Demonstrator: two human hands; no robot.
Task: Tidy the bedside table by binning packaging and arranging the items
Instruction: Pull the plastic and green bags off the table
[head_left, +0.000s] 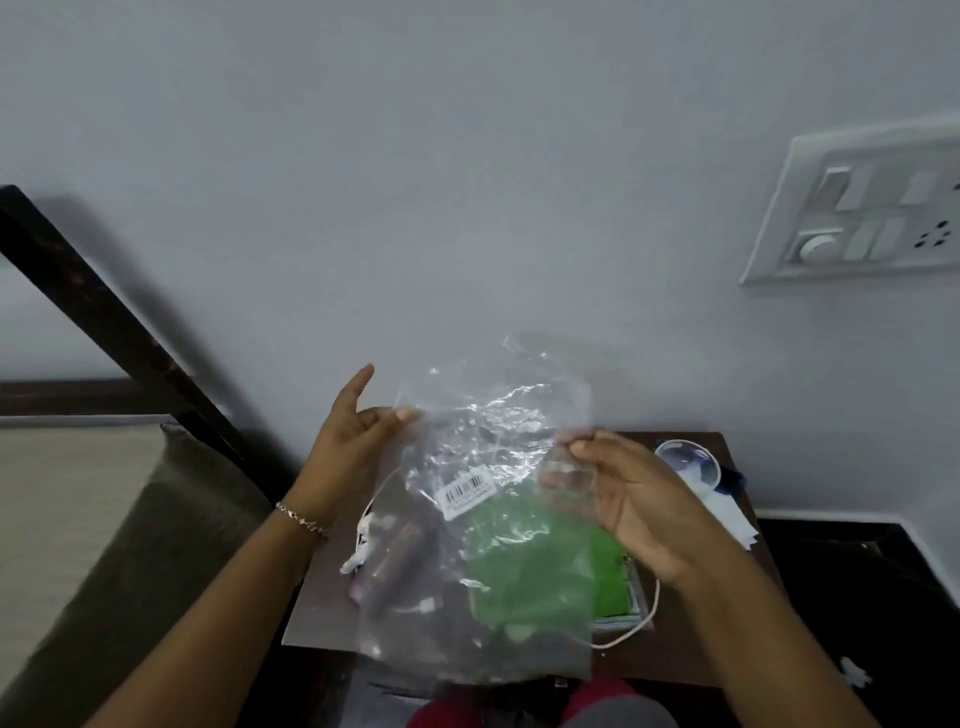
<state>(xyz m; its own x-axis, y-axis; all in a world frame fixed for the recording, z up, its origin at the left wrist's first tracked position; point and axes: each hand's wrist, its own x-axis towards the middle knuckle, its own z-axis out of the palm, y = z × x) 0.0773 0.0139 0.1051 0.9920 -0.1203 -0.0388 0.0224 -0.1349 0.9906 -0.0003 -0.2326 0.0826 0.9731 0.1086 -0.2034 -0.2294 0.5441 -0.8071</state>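
A clear crinkled plastic bag (483, 525) with a white barcode sticker hangs spread out above the bedside table (691, 644). My left hand (353, 441) pinches its upper left edge, index finger pointing up. My right hand (628, 493) pinches its upper right edge. Through the bag I see a green book (540, 566) and a brown cylindrical item (397, 564) lying on the table. A white cable (641, 621) loops by the book's right side.
A clear round lid or cup (688, 462) and white paper (732, 514) lie at the table's back right. A switch panel (862, 208) is on the wall. A bed with a dark headboard (109, 322) stands to the left.
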